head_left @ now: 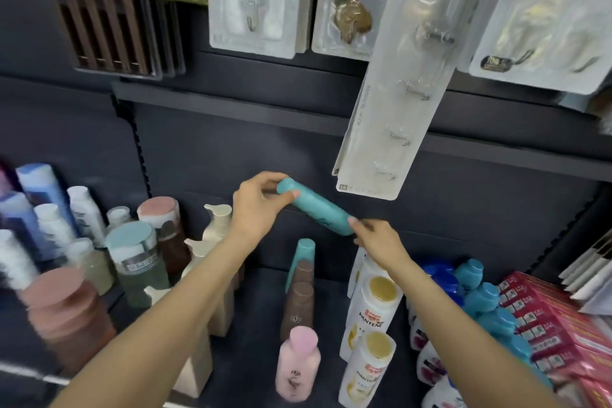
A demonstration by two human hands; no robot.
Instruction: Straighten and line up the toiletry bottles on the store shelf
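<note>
While both hands hold it in the air above the dark store shelf [258, 334], the slim teal plastic bottle [314, 206] lies nearly level, tilted down to the right, in front of the shelf's back panel. The left hand [256, 205] has thumb and fingers curled round the capped end; the right hand [377, 237] pinches the base end with its fingertips. Neither hand is open.

Judging by its shape, the bottle is a stiff, smooth, round tube, light enough for a fingertip hold, and probably slippery, since there is no waist or ridge to catch on. A grip round the middle of the body would likely steady it best for setting it upright.

Below, a second teal bottle [303, 258] stands toward the shelf's back edge, at the head of a row with two brown bottles [299, 301] and a pink bottle [298, 361] running to the front edge.

Readable writing is scarce: "PANTENE" shows on the white gold-capped bottles [374, 308] just right of that row. The dark mark on the held bottle is too blurred to read.
</note>
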